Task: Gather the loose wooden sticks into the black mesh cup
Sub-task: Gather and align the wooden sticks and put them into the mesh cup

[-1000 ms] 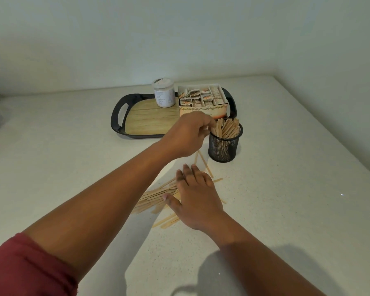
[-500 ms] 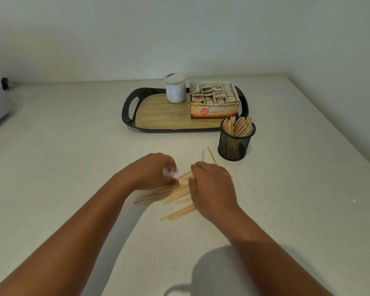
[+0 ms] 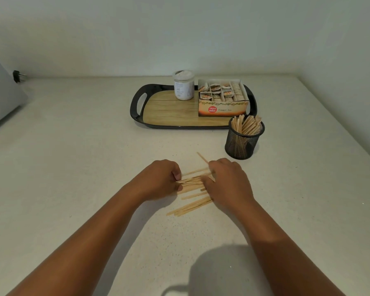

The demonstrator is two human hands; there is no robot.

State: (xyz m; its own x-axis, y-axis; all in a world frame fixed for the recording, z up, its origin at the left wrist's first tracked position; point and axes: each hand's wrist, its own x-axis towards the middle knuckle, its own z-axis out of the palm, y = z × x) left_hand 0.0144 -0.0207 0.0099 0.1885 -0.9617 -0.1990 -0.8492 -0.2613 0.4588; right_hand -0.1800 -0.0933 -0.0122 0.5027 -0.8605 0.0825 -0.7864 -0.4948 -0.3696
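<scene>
Loose wooden sticks (image 3: 190, 207) lie in a flat pile on the pale counter in front of me. My left hand (image 3: 158, 178) has its fingers curled round the left ends of several sticks in the pile. My right hand (image 3: 226, 182) pinches the right ends of the same bunch, its fingers bent over them. One single stick (image 3: 202, 157) points away from the pile toward the back. The black mesh cup (image 3: 242, 142) stands upright to the right of the pile and holds several sticks on end.
Behind the cup is a black-rimmed tray (image 3: 137, 103) with a wood-look floor, carrying a white-lidded jar (image 3: 184, 85) and an open box of ginger tea sachets (image 3: 222, 97). A grey object (image 3: 0, 97) leans at the far left. Walls close the back and right.
My left hand came back from the cup down to the pile and closed on the sticks. My right hand went from lying flat on the pile to pinching the stick ends.
</scene>
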